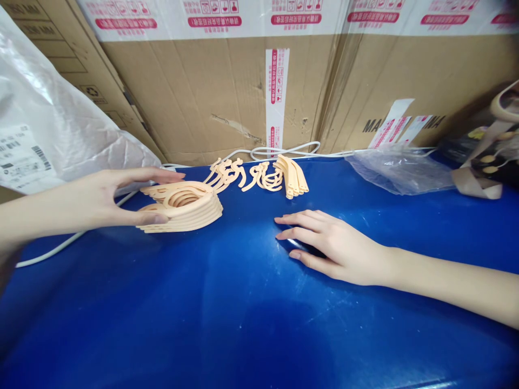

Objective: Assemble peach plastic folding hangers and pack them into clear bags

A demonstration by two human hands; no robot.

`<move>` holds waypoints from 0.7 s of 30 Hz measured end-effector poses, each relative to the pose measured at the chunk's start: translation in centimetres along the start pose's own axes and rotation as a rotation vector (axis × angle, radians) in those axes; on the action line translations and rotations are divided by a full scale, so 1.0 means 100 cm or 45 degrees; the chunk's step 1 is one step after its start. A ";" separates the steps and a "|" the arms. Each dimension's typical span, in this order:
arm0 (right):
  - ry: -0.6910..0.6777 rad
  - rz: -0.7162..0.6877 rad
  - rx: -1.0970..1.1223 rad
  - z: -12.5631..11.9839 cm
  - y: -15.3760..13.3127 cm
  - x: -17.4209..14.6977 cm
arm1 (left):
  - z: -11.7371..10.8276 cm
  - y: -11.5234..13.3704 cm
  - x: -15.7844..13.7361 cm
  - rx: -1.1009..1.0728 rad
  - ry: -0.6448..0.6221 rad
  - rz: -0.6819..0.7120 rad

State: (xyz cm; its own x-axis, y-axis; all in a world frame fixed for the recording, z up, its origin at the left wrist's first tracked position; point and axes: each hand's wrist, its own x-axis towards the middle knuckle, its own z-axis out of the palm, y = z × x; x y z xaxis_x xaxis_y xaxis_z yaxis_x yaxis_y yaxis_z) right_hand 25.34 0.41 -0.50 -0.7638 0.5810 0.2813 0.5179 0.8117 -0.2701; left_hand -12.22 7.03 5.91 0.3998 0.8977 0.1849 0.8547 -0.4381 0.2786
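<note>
Stack of curved beige pieces [194, 214] is sitting on the blue tabletop [243, 324], left of centre, with some loose hook-shaped bits [232, 174] just behind its right end. My left hand [97, 192] is around the stack's left end in a wide C, thumb on the near side, fingers over the far side; honestly can't tell if I'm squeezing. Right hand [336, 243] is palm down, fingers loosely spread, nothing in it that I can see, though its underside is hidden. Looks like plastic, so I'd guess light, stiff, kinda slick, and the layers could slide. IMO best grip is across both long edges, catching every layer.
</note>
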 end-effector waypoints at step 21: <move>-0.026 0.013 -0.021 0.000 0.000 0.000 | -0.006 -0.004 0.001 0.035 -0.169 -0.053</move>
State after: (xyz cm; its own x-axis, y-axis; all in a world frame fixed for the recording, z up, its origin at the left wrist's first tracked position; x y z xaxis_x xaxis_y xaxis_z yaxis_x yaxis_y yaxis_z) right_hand 25.31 0.41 -0.54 -0.7659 0.5880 0.2599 0.5318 0.8067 -0.2577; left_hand -12.72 7.31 6.39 0.4028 0.9141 0.0471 0.8795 -0.4008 0.2568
